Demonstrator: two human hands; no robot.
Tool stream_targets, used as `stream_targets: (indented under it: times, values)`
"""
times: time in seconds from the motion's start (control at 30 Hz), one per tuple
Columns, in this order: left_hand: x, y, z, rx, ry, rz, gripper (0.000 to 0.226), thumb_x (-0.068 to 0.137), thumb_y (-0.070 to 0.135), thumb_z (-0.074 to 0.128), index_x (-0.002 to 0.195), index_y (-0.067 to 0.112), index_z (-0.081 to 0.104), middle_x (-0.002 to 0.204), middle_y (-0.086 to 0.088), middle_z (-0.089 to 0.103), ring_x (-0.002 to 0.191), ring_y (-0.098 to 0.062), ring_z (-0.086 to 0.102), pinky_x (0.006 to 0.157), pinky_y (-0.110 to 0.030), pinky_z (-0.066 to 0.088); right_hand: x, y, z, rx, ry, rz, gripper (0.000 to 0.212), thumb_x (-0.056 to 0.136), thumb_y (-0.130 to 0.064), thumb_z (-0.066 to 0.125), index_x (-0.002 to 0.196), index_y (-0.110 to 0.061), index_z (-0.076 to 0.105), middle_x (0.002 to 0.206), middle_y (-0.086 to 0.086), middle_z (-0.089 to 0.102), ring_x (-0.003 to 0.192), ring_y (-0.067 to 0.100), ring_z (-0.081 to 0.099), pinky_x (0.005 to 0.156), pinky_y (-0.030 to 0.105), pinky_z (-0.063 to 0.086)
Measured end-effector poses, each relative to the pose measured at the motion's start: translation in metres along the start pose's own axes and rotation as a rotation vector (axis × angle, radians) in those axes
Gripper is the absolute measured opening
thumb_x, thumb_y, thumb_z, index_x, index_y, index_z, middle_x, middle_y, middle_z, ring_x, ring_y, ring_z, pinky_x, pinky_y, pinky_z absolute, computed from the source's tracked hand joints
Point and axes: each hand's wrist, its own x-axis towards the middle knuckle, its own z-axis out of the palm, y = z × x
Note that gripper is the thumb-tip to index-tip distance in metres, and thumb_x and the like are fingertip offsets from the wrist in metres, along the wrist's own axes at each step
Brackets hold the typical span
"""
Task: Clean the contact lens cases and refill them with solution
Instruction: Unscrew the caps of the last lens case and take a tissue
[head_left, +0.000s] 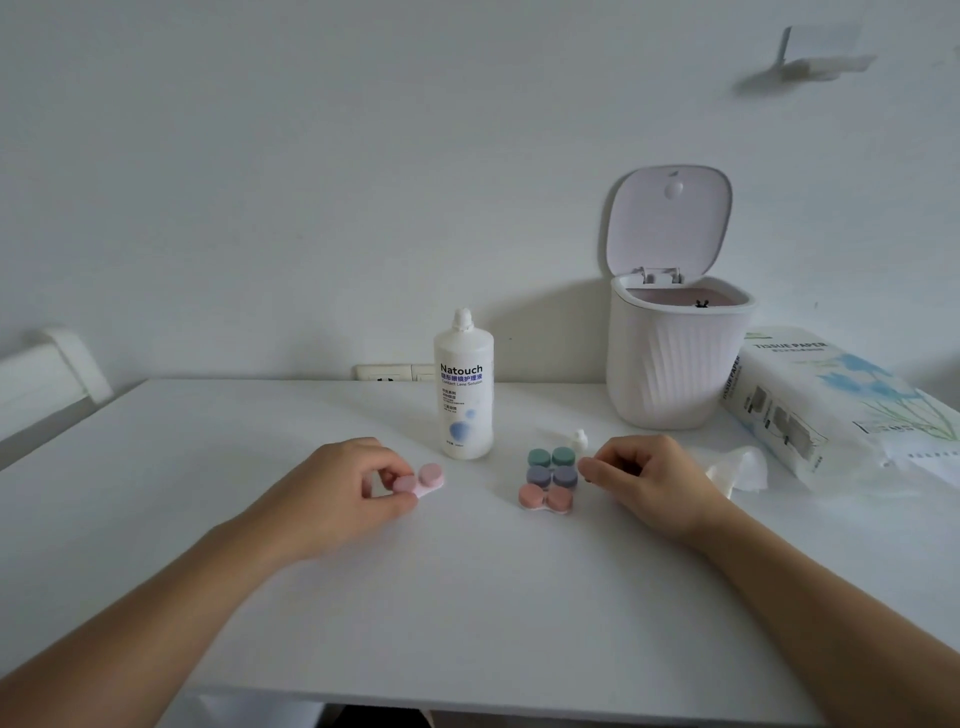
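item: pale pink lens case (420, 481), two round screw caps on a flat joined base. judged very light, rigid plastic, smooth and likely slick if wet; small enough to skid on the tabletop (467, 597) when a cap is twisted, so the base wants pinning while the cap is turned by its rim. location: at the fingertips of the left hand (343, 493), which pinches the nearer cap between thumb and curled fingers; the farther cap sits just beyond the fingertips, uncovered.

item: three more cases, green (551, 458), purple (551, 475), salmon (545, 499), stacked in a close column, caps on. location: just to the inner side of the right hand (649, 480), whose fingers are curled with tips together near the purple case; contact cannot be told, and it appears to hold nothing.

item: solution bottle (463, 387), upright, nozzle bare; judged light-to-moderate, squeezable. location: beyond and between both hands. its small white cap (580, 440) lies just beyond the right hand's fingertips.

item: crumpled tissue (737, 470), soft, just outside the right hand.
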Motion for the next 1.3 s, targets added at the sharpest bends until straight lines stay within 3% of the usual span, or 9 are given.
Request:
stream_targets:
  times: [0.1, 0.27, 0.4, 0.5, 0.67, 0.87, 1.1, 1.3]
  values:
    - [0.013, 0.017, 0.010, -0.011, -0.098, 0.144, 0.009, 0.090, 0.040, 0.071, 0.098, 0.036, 0.068, 0.099, 0.016, 0.059, 0.073, -0.007, 0.055, 0.067, -0.020, 0.045, 0.000, -0.002, 0.000, 0.053, -0.016, -0.014, 0.019, 0.088, -0.031, 0.074, 0.070, -0.028, 0.070, 0.054, -0.015, 0.049, 0.049, 0.001, 0.038, 0.049, 0.013, 0.033]
    - [0.037, 0.043, 0.031, -0.053, -0.146, 0.305, 0.009, 0.095, 0.031, 0.066, 0.104, 0.028, 0.066, 0.101, 0.011, 0.059, 0.074, -0.013, 0.052, 0.074, -0.031, 0.048, -0.002, -0.008, 0.001, 0.106, -0.057, -0.059, 0.014, 0.084, -0.038, 0.080, 0.080, -0.027, 0.073, 0.058, -0.012, 0.046, 0.052, 0.004, 0.037, 0.051, 0.015, 0.030]
    - [0.044, 0.050, 0.045, -0.122, -0.103, 0.359, 0.013, 0.093, 0.027, 0.070, 0.104, 0.031, 0.067, 0.102, 0.015, 0.058, 0.074, -0.011, 0.051, 0.070, -0.020, 0.046, -0.005, -0.016, 0.003, 0.152, -0.093, -0.086, 0.019, 0.076, -0.035, 0.088, 0.087, -0.030, 0.073, 0.057, -0.014, 0.048, 0.052, 0.002, 0.040, 0.052, 0.012, 0.031]
    - [0.041, 0.051, 0.055, -0.189, -0.074, 0.382, 0.020, 0.090, 0.025, 0.073, 0.107, 0.035, 0.068, 0.103, 0.020, 0.060, 0.075, -0.010, 0.054, 0.067, -0.013, 0.043, -0.006, -0.021, 0.004, 0.116, -0.109, -0.103, 0.025, 0.074, -0.039, 0.089, 0.090, -0.030, 0.072, 0.057, -0.013, 0.047, 0.052, 0.002, 0.039, 0.053, 0.012, 0.032]
    - [0.034, 0.052, 0.060, -0.288, -0.108, 0.388, 0.021, 0.086, 0.043, 0.071, 0.106, 0.039, 0.067, 0.101, 0.013, 0.062, 0.079, -0.015, 0.057, 0.069, -0.028, 0.050, -0.009, -0.024, 0.002, 0.082, -0.193, -0.133, 0.024, 0.074, -0.040, 0.087, 0.090, -0.030, 0.072, 0.060, -0.014, 0.050, 0.054, 0.002, 0.041, 0.055, 0.015, 0.034]
    - [0.028, 0.054, 0.065, -0.305, -0.182, 0.399, 0.024, 0.087, 0.043, 0.072, 0.110, 0.036, 0.069, 0.095, 0.011, 0.059, 0.072, -0.011, 0.054, 0.065, -0.016, 0.042, -0.010, -0.028, 0.003, 0.009, -0.278, -0.102, 0.025, 0.071, -0.032, 0.090, 0.087, -0.023, 0.073, 0.058, -0.013, 0.053, 0.052, 0.002, 0.045, 0.055, 0.016, 0.038]
    - [0.022, 0.056, 0.062, -0.225, -0.253, 0.393, 0.023, 0.082, 0.041, 0.075, 0.103, 0.033, 0.072, 0.096, 0.011, 0.057, 0.074, -0.014, 0.053, 0.069, -0.027, 0.048, -0.014, -0.035, 0.005, -0.134, -0.380, -0.148, 0.026, 0.073, -0.038, 0.086, 0.084, -0.021, 0.070, 0.062, -0.002, 0.058, 0.053, 0.005, 0.047, 0.055, 0.020, 0.040]
    - [0.021, 0.059, 0.061, -0.194, -0.255, 0.405, 0.021, 0.081, 0.035, 0.078, 0.102, 0.031, 0.074, 0.088, 0.014, 0.056, 0.071, -0.006, 0.052, 0.065, -0.014, 0.039, -0.015, -0.039, 0.005, -0.186, -0.416, -0.139, 0.031, 0.069, -0.045, 0.087, 0.082, -0.025, 0.067, 0.057, -0.012, 0.055, 0.053, 0.007, 0.049, 0.055, 0.020, 0.038]
